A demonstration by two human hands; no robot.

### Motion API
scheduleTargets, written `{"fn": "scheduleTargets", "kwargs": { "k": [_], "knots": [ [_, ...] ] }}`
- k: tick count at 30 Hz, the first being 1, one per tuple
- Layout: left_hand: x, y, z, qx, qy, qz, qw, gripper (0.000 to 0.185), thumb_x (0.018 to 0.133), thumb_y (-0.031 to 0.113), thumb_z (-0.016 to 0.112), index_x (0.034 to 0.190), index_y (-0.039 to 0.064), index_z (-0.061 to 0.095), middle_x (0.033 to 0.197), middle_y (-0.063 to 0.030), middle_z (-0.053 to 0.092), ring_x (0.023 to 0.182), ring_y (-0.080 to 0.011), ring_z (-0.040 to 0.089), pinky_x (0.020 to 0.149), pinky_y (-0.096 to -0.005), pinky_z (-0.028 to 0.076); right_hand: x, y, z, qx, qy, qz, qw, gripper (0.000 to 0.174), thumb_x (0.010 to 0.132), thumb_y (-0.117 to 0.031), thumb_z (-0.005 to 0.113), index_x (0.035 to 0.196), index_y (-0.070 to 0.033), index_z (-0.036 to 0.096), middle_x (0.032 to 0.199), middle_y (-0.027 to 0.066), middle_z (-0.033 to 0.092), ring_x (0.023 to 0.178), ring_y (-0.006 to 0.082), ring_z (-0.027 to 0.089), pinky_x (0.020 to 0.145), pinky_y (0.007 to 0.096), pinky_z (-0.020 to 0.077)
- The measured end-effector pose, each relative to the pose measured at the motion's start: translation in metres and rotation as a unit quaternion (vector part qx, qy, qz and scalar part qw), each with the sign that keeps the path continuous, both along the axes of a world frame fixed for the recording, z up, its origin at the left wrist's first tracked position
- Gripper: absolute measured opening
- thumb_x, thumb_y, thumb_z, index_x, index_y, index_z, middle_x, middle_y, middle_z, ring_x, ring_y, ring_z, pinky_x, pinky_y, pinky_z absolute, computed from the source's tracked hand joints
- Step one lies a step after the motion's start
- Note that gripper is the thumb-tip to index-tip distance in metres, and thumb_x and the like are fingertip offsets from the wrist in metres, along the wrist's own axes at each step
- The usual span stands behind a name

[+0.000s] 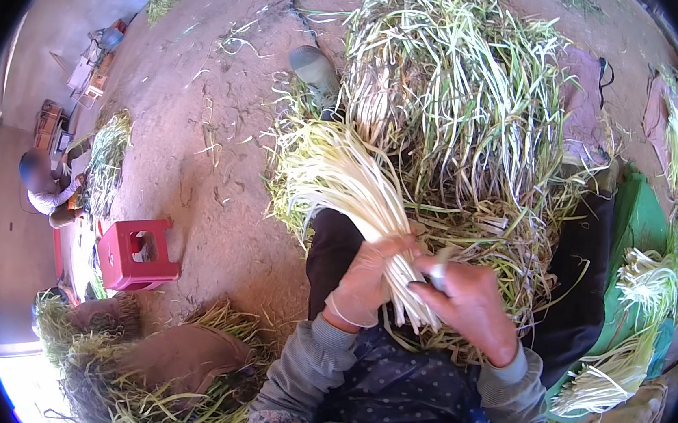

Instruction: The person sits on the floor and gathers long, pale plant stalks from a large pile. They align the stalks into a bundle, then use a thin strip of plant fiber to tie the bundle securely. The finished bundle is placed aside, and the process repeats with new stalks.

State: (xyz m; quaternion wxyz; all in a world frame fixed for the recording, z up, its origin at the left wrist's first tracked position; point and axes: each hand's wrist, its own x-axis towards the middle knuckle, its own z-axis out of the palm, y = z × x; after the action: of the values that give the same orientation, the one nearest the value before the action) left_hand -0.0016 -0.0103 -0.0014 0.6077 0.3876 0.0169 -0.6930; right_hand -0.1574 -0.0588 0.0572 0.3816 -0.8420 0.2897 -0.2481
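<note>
My left hand (369,275), in a thin translucent glove, is closed around a bundle of pale, long-stemmed plants (371,196). The leafy ends fan out to the upper left and the white stem ends point down to the right. At the lower stems is my right hand (465,303), with a pale band around a finger; its thumb lies by the stems, and whether it grips any cannot be told. Beyond my hands stands a large heap of untrimmed green and white stalks (460,95). Loose stalks and dry leaves (495,245) lie between my dark-clad legs.
A red plastic stool (138,253) is on the dirt floor at left, near a seated person (51,184). More stalks and brown cloth (190,356) lie at lower left. At right, trimmed bundles (597,389) rest by green sheeting (639,210).
</note>
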Motion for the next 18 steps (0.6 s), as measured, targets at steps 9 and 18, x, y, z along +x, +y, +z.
{"fn": "scheduleTargets", "kwargs": {
  "k": [9, 18],
  "knots": [
    [0.001, 0.023, -0.026, -0.038, 0.105, -0.014, 0.994, 0.028, 0.081, 0.003, 0.059, 0.109, -0.002, 0.055, 0.079, -0.0065, 0.056, 0.073, -0.0175, 0.055, 0.069, -0.0308, 0.049, -0.033, 0.005, -0.04, 0.41, -0.084, -0.143, 0.897, 0.008, 0.082, -0.004, 0.061, 0.083, -0.004, 0.053, 0.061, -0.0007, 0.052, 0.047, 0.0043, 0.047, 0.042, 0.0241, 0.04],
    [-0.011, 0.045, 0.0, -0.037, 0.034, 0.001, 0.999, 0.024, 0.084, 0.002, 0.057, 0.107, -0.002, 0.053, 0.089, -0.0089, 0.057, 0.075, -0.0177, 0.056, 0.067, -0.031, 0.051, 0.002, -0.005, -0.027, 0.077, 0.006, -0.119, 0.99, 0.055, 0.074, -0.023, 0.073, 0.119, -0.003, 0.049, 0.117, 0.0153, 0.055, 0.109, 0.0291, 0.053, 0.09, 0.0375, 0.0445]
  ]
}}
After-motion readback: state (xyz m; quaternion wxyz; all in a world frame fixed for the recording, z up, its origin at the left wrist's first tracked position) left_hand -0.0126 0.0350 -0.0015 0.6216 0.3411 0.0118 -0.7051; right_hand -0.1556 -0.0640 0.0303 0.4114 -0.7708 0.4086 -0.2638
